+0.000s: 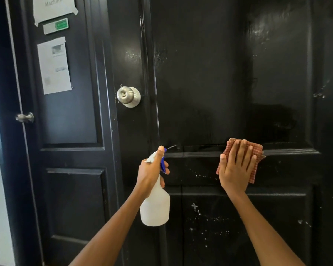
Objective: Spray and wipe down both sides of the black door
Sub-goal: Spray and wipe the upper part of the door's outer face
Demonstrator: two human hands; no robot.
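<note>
The glossy black door [200,83] fills the middle and right of the view, with a silver knob [128,96] on its left stile. My left hand [152,173] grips a white spray bottle [156,208] with a blue trigger, its nozzle aimed at the door's middle rail. My right hand [236,169] presses a folded red checked cloth [255,150] flat against that rail, fingers straight. White spray droplets speckle the lower panel and the right stile.
A second dark door [71,112] stands to the left with a small silver knob [25,117], taped paper notices [54,65] and a green-and-white sign [56,26]. A pale wall shows at the far left edge.
</note>
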